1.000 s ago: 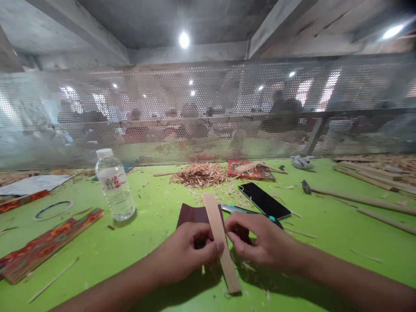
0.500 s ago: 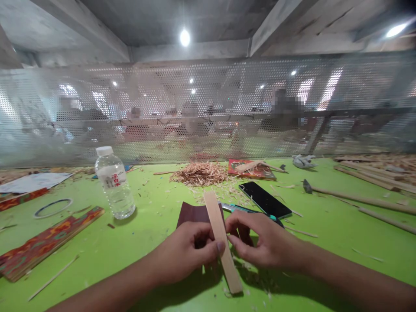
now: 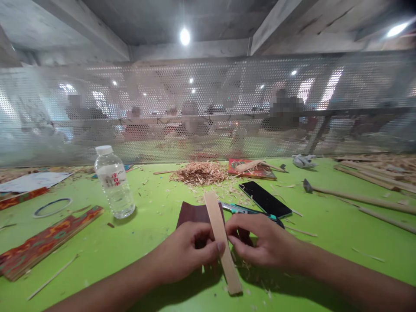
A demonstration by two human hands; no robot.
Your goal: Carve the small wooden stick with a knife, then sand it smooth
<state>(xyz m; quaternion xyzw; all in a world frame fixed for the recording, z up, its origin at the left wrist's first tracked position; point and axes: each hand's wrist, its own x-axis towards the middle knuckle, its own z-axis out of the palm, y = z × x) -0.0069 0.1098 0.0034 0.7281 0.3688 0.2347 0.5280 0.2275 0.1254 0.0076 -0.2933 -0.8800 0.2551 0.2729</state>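
Note:
A flat, pale wooden strip (image 3: 215, 214) slants in front of me, its near end low over the green table. My left hand (image 3: 190, 249) grips it from the left, thumb on the top face and fingers underneath. At the strip's right edge, my right hand (image 3: 264, 240) is closed, with thumb and index fingertips pinched against the wood; its other fingers are curled and partly hidden. Behind my left hand lies a dark brown sheet (image 3: 192, 212), perhaps sandpaper. A utility knife (image 3: 238, 209) with teal parts rests beyond my right hand, partly covered by it.
Beyond the knife lies a black phone (image 3: 264, 198). A pile of wood shavings (image 3: 201, 173) sits farther back. To the left stand a water bottle (image 3: 115, 184), a tape ring (image 3: 52, 208) and a red patterned board (image 3: 52, 242). A hammer (image 3: 357, 196) lies right; a perforated screen (image 3: 208, 108) rises behind.
Almost nothing differs. Both hands and the wooden strip keep their places, with at most a tiny shift of my right fingers along the edge.

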